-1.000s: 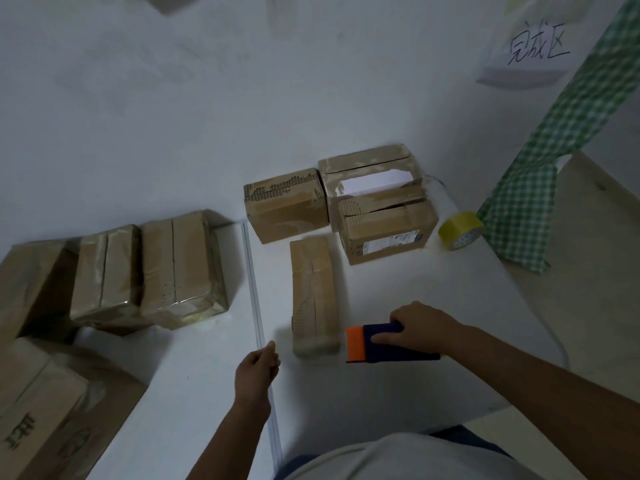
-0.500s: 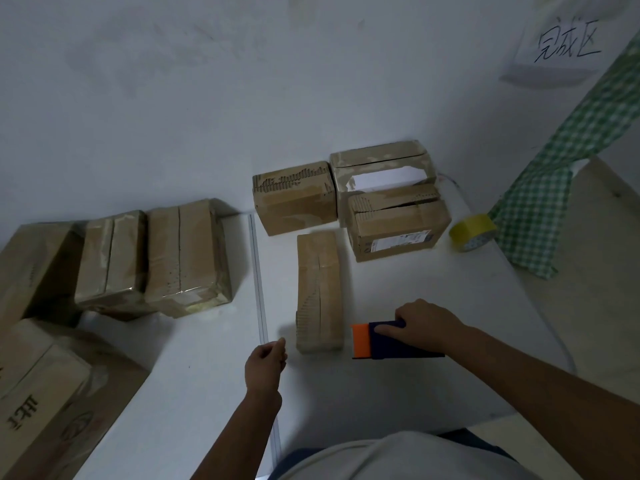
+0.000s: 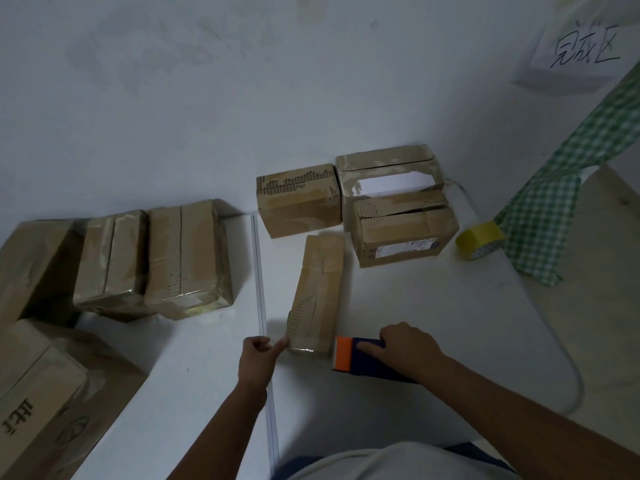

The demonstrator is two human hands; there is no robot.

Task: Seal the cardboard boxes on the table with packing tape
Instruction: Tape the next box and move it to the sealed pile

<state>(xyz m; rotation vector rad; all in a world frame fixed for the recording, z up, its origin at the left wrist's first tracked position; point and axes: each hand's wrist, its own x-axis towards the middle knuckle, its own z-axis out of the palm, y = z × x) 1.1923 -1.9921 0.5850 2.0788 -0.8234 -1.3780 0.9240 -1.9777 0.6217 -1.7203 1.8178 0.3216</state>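
A long narrow cardboard box (image 3: 317, 292) lies on the white table (image 3: 433, 306), running away from me. My left hand (image 3: 258, 358) sits at its near left corner, an extended finger touching the box. My right hand (image 3: 407, 348) grips a dark blue tool with an orange end (image 3: 360, 358) lying on the table just right of the box's near end. A yellow tape roll (image 3: 479, 240) rests at the table's far right. Three more cardboard boxes (image 3: 298, 199) (image 3: 388, 174) (image 3: 403, 232) stand at the back against the wall.
Two taped boxes (image 3: 187, 258) (image 3: 110, 261) sit on the left table section, with larger cartons (image 3: 31, 403) further left. A seam (image 3: 263, 323) divides the two table tops. Green checked cloth (image 3: 554, 188) hangs at the right. A white cable (image 3: 561, 341) runs along the right edge.
My left hand has moved right and forward from the seam until its finger touches the narrow box's near corner. My right hand stays on the blue and orange tool.
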